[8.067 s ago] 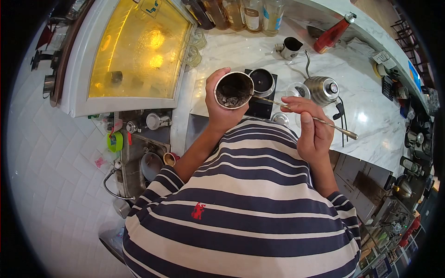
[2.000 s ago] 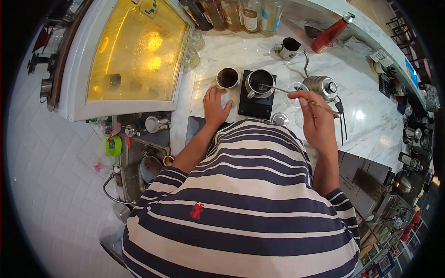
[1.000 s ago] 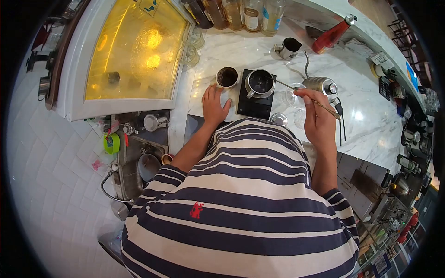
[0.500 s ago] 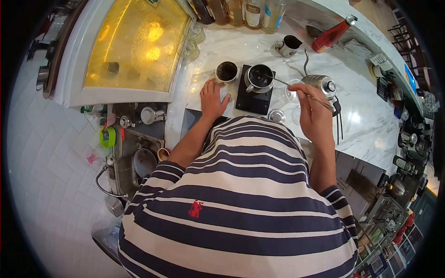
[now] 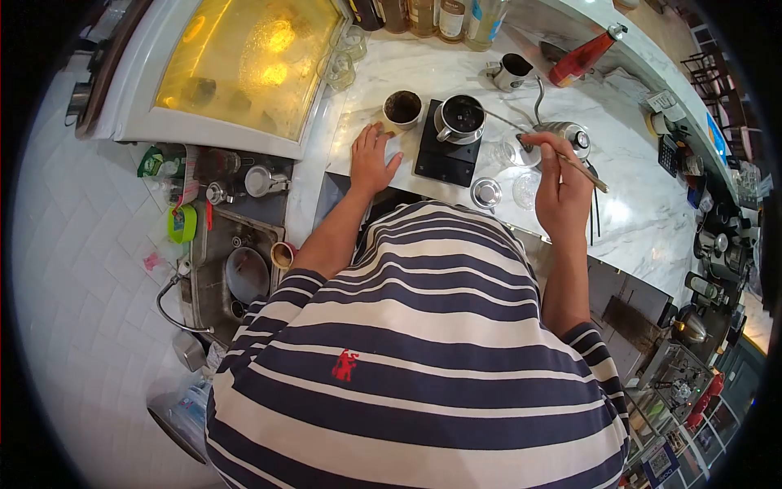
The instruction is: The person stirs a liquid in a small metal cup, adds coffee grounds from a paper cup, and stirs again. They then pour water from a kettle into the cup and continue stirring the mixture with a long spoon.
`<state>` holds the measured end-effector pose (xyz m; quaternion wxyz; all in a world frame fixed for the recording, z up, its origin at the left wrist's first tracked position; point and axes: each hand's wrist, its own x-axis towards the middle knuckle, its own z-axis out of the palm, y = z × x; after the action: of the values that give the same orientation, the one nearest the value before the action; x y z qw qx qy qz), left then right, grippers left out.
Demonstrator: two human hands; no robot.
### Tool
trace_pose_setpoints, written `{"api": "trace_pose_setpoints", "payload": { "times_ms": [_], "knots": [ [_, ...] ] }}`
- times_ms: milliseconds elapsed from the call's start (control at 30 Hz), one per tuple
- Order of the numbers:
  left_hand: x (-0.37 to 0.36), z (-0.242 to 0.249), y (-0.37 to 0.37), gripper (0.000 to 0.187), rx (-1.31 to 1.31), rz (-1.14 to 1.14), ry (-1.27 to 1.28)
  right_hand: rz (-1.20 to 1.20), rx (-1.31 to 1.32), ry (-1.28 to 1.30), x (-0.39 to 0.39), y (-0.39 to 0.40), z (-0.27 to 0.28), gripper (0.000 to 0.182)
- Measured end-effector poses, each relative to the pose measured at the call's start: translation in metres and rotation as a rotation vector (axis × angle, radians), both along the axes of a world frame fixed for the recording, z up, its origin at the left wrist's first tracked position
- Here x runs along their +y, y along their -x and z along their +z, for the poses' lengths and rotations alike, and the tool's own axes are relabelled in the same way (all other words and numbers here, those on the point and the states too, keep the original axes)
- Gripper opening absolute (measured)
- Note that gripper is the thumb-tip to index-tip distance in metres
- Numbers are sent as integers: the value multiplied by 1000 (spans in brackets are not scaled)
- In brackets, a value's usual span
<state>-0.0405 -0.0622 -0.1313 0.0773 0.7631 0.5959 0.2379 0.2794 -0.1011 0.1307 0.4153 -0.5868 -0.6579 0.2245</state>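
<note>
My right hand [image 5: 564, 186] is closed around a long thin metal spoon [image 5: 507, 121], its handle end sticking out past my fingers. The spoon slants down to a steel cup [image 5: 459, 138] with a handle and dark liquid inside. That cup stands on a flat black scale [image 5: 450, 167]. Flat on the counter, fingers spread, rests my left hand [image 5: 372, 160]. Its fingertips are right by a pale cup [image 5: 401, 126] filled with something dark, perhaps coffee grounds. Below my right wrist area sit a round glass [image 5: 525, 191] and a small metal-and-glass vessel [image 5: 486, 193].
A gooseneck kettle [image 5: 564, 130] stands just beyond my right hand, with a steel pitcher [image 5: 512, 81] behind it. A red bottle [image 5: 580, 59] and several other bottles [image 5: 422, 18] line the back. Left are a yellow-lit case [image 5: 244, 73] and a sink [image 5: 202, 281].
My right hand and the spoon have shifted a little to the right. The view has tilted slightly; my left hand stays spread on the counter by the pale cup.
</note>
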Motion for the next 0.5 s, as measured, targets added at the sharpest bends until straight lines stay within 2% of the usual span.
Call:
{"api": "trace_pose_setpoints", "payload": {
  "times_ms": [133, 267, 367, 400, 500],
  "knots": [
    [-1, -3, 0, 52, -12, 27, -10, -30, 99, -102, -3, 1, -12, 24],
    [-2, -3, 0, 51, -9, 35, -1, -140, 175, -88, -9, -6, -19, 29],
    [-1, -2, 2, 51, -41, 21, -11, -208, 474, -116, -10, -10, -33, 28],
    [-1, -1, 2, 52, -54, 15, -17, -229, 459, -96, -9, -15, -35, 28],
    [-1, 2, 1, 52, -43, 20, -9, -316, 693, -68, -8, -21, -37, 29]
  ]
}}
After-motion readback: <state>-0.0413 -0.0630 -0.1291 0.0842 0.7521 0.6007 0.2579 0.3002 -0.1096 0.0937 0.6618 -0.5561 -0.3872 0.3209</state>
